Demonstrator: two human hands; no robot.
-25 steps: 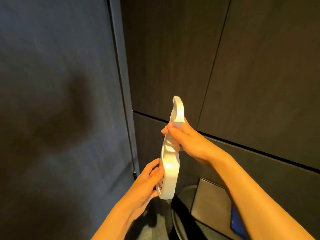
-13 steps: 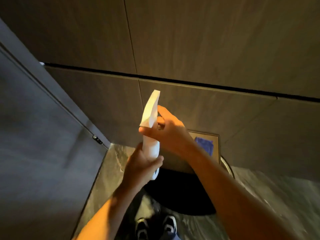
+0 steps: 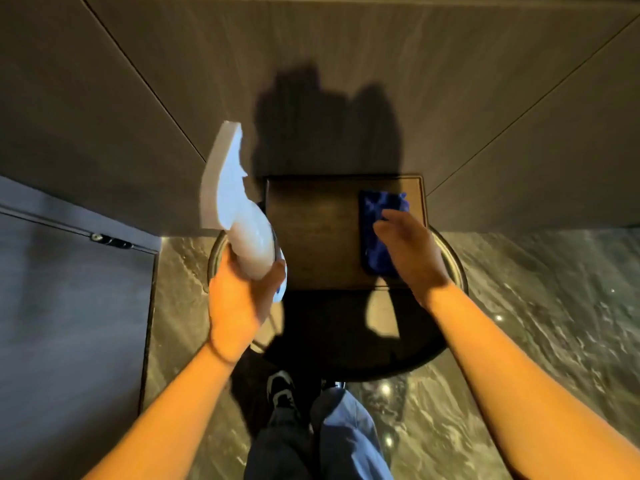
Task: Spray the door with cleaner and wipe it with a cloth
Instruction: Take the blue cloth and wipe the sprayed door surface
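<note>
1. Left hand is wrapped tight round the base of the white spray bottle, thumb on one side, fingers on the other.
2. It holds the bottle tilted, nozzle end up and away from the person, in front of the brown wall panels.
3. Right hand is loosely open, fingers slightly curled, palm down over the blue cloth.
4. Its fingertips lie on or just above the cloth; whether they press it I cannot tell, and nothing is gripped.
5. That cloth lies folded on the right part of a dark square tray, with the hand covering its right edge.
6. Beneath the tray is a round dark counter with a metal rim, set against the foot of the wall.
7. A grey door fills the left side, well apart from both hands, with a small latch near its upper edge.
8. Shadows of the hands and bottle fall on the wall above the tray.
9. Below, the person's blue trousers and a dark shoe show on the glossy marbled floor, just beside the counter.
</note>
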